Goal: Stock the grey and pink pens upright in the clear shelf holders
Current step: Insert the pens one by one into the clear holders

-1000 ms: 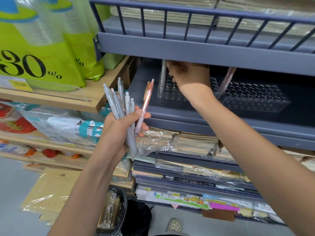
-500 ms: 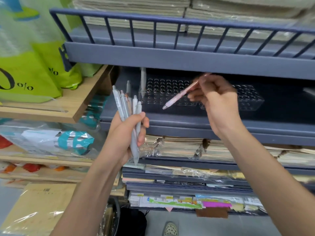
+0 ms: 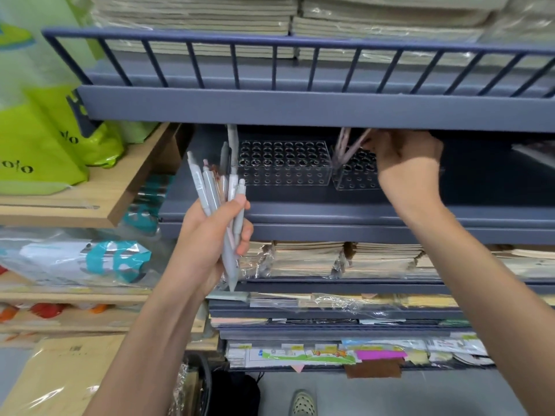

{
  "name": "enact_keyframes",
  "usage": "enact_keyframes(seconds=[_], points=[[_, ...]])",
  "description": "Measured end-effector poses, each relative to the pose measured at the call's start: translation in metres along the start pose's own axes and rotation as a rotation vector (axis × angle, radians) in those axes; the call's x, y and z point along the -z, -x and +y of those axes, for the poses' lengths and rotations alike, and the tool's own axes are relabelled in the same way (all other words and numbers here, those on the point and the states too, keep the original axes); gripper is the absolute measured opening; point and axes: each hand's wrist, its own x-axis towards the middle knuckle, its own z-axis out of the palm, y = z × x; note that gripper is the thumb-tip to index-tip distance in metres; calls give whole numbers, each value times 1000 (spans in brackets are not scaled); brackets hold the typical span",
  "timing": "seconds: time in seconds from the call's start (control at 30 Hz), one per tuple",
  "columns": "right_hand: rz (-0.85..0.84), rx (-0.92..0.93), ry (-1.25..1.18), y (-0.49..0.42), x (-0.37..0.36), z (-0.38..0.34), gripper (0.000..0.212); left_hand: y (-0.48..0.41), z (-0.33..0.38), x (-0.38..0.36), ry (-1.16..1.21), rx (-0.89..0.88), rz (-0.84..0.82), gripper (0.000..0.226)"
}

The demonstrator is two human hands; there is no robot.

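Pink pen [image 3: 353,149] — now at right holder [image 3: 356,179]

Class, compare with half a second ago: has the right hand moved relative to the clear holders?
Yes. The right hand has gone up and back, in over the right clear holder, angling its pink pen into it.

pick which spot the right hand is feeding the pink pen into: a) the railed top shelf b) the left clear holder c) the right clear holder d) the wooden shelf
C: the right hand pinches a slanted pink pen whose lower end sits at the holes of the right clear holder. The left clear holder stands to its left, and the left hand grips the spare pens.
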Motion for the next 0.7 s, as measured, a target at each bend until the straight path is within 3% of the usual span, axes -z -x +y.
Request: enact_keyframes(seconds=[0.1, 0.33, 0.53, 0.6, 0.7], points=[[-70, 85, 231, -10, -8, -15, 25, 0, 0, 1, -3, -6, -8, 18], [-153, 62, 361, -21, -16, -27, 24, 5, -1, -3, 43, -32, -23, 35], [-153, 63, 306, -20, -12, -21, 23, 7, 0, -5, 119, -10, -10, 13], [-104, 74, 251, -15, -8, -21, 25, 8, 0, -6, 129, -7, -15, 16], [-32, 93, -19, 4, -4, -34, 14, 8, -2, -7, 129, 4, -25, 29]])
